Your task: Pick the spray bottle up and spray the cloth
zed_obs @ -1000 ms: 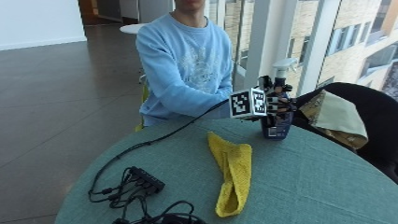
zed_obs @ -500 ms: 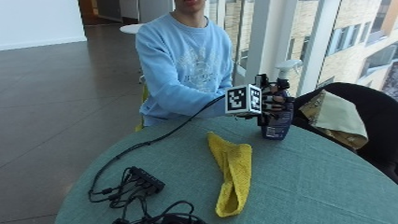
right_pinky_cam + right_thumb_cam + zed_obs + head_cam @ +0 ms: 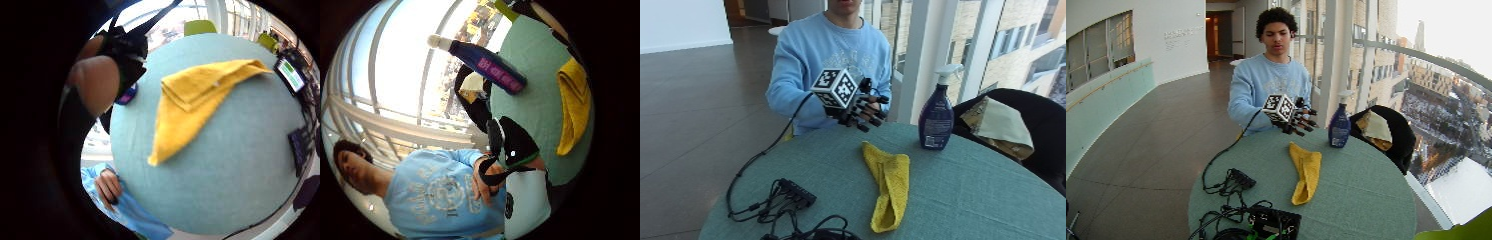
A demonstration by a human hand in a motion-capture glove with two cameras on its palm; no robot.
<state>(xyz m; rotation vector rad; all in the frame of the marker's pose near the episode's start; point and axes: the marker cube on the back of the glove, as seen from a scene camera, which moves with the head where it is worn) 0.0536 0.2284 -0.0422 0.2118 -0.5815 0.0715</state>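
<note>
While one spray bottle (image 3: 937, 117) stood upright on the table (image 3: 973, 190) beside one yellow cloth (image 3: 888, 184), the gloved right hand (image 3: 863, 109) hovered, fingers relaxed, holding nothing.

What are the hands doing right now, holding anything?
Gloved right hand: open, holding nothing, raised above the table, apart from the dark blue plastic spray bottle.
Bare left hand: cannot be told.

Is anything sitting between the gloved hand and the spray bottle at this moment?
Nothing visible does. The black-gloved right hand hovers above the table edge, holding nothing, apart from the dark blue spray bottle with a white trigger, which stands upright on the round green table. The folded yellow cloth lies nearer the camera, off that line.
</note>
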